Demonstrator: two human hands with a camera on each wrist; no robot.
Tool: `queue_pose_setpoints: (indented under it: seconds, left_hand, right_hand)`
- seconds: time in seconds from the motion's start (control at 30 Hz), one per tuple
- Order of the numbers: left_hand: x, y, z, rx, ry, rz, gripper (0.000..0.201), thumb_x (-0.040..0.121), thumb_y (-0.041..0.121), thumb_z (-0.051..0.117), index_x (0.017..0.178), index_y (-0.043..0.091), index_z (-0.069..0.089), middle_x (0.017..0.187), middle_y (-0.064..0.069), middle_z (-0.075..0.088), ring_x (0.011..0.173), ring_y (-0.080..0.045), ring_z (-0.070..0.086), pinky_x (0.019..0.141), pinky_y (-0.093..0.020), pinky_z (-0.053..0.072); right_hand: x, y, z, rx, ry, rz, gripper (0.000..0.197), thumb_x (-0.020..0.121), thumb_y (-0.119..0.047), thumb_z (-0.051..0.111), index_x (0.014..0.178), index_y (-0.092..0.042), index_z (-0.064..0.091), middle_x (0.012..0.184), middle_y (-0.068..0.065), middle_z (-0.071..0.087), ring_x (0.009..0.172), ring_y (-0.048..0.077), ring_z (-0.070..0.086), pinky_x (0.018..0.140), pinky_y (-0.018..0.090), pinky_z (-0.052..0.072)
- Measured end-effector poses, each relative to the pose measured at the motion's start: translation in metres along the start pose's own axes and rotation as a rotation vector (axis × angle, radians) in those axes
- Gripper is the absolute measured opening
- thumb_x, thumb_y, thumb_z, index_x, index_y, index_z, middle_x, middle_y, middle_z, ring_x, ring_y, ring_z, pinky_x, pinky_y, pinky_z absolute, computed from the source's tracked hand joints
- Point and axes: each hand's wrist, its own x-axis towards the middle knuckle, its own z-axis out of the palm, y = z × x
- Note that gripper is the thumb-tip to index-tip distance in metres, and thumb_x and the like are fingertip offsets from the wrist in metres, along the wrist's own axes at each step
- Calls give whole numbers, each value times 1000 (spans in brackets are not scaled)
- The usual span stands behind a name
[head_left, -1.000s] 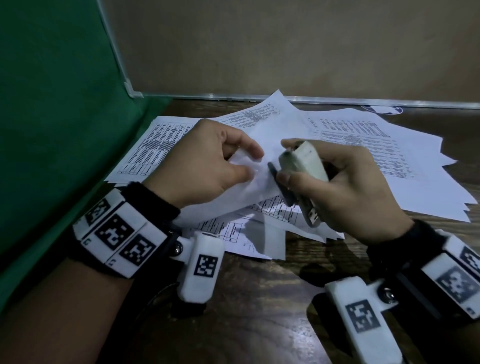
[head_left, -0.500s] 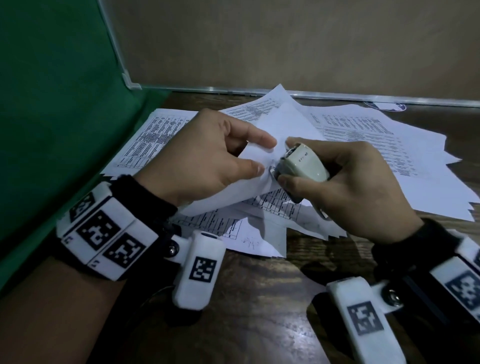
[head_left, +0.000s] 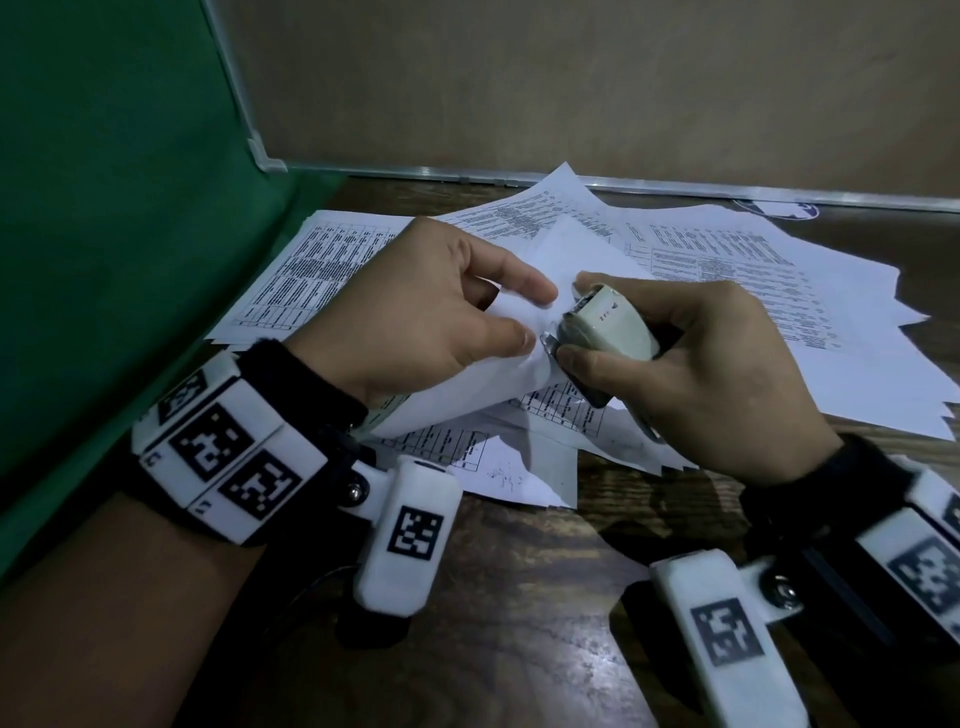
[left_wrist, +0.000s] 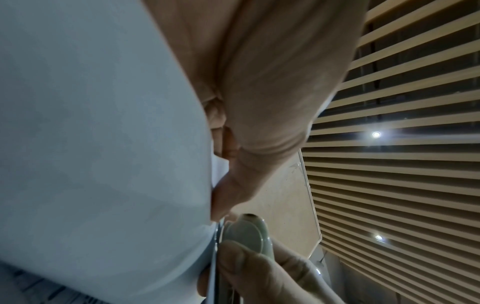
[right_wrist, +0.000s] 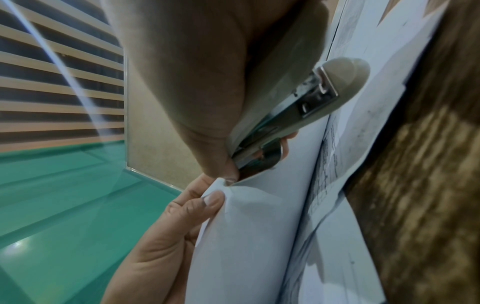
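Observation:
My left hand (head_left: 457, 322) pinches the corner of a white paper sheet (head_left: 478, 384) between thumb and forefinger, lifting it off the pile. My right hand (head_left: 691, 374) grips a cream stapler (head_left: 613, 322) with a metal base, its mouth closed over that same corner. In the right wrist view the stapler (right_wrist: 306, 107) bites the paper's (right_wrist: 254, 236) edge right beside the left hand's fingertips (right_wrist: 213, 200). In the left wrist view the stapler's nose (left_wrist: 246, 234) sits just below the left thumb, against the sheet (left_wrist: 103, 144).
Several printed sheets (head_left: 753, 280) lie spread over the dark wooden table (head_left: 519, 623). A green panel (head_left: 104, 208) stands at the left and a beige wall (head_left: 571, 78) at the back. A small round sticker (head_left: 779, 209) lies at the table's far edge.
The stapler has moved left onto the paper corner and closed over it. My left hand has raised the corner a little toward it.

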Motion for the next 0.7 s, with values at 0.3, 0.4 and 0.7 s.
queue_pose_setpoints:
  seconds: [0.3, 0.4, 0.7]
  left_hand:
    - [-1, 1, 3, 6, -5, -23, 23, 81, 7, 84, 96, 25, 82, 51, 11, 39, 51, -9, 30, 55, -24, 26]
    - [-1, 1, 3, 2, -19, -27, 24, 81, 7, 83, 97, 25, 82, 55, 8, 44, 54, -11, 34, 60, -26, 28]
    - [-2, 1, 3, 20, -6, -30, 24, 81, 6, 83, 97, 24, 81, 49, 13, 39, 48, -7, 29, 50, -22, 25]
  right_hand:
    - [0, 7, 0, -79, 33, -27, 45, 80, -26, 86, 124, -25, 76, 75, -18, 75, 68, -3, 71, 66, 14, 52]
    - [0, 8, 0, -106, 40, -33, 42, 80, -30, 85, 121, -25, 78, 74, -20, 74, 68, -3, 70, 67, 17, 53]
    - [2, 3, 2, -181, -7, -56, 15, 91, -34, 76, 94, -19, 75, 65, -2, 70, 57, 14, 62, 59, 39, 51]
